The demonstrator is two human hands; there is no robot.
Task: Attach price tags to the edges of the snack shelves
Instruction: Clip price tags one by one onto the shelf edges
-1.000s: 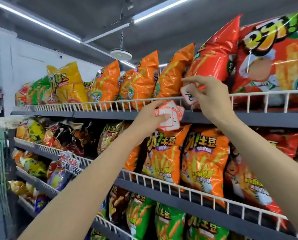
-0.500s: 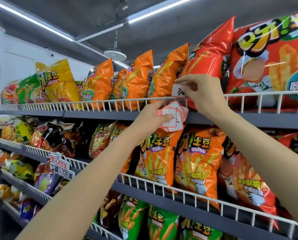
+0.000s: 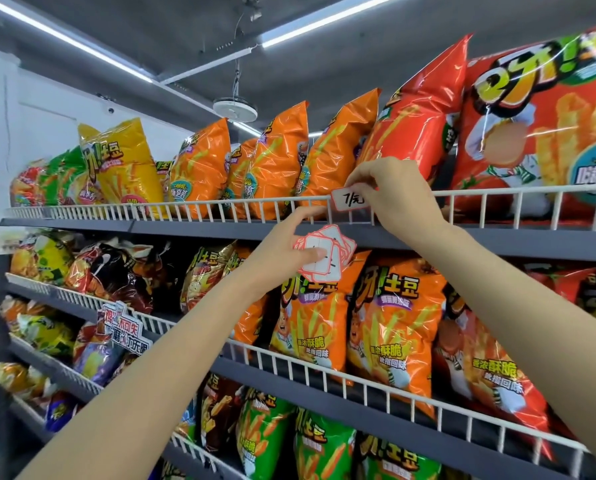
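My right hand (image 3: 398,197) pinches a white price tag (image 3: 348,199) with a red border and handwritten figures, holding it against the white wire rail (image 3: 220,206) of the top shelf. Just below, my left hand (image 3: 286,252) grips a fanned stack of similar tags (image 3: 327,252) in front of the grey shelf edge (image 3: 172,227); its forefinger reaches up toward the rail. Orange and red snack bags (image 3: 334,150) stand behind the rail.
Three more wire-fronted shelves (image 3: 359,386) below carry orange, green and dark snack bags. A cut-out promo sign (image 3: 123,329) is clipped to the second rail at left. A big red bag (image 3: 546,123) fills the upper right. A white wall closes the aisle's left end.
My right hand has lowered the single tag from in front of the orange bags onto the top wire rail. The left hand with the stack has stayed just under it.
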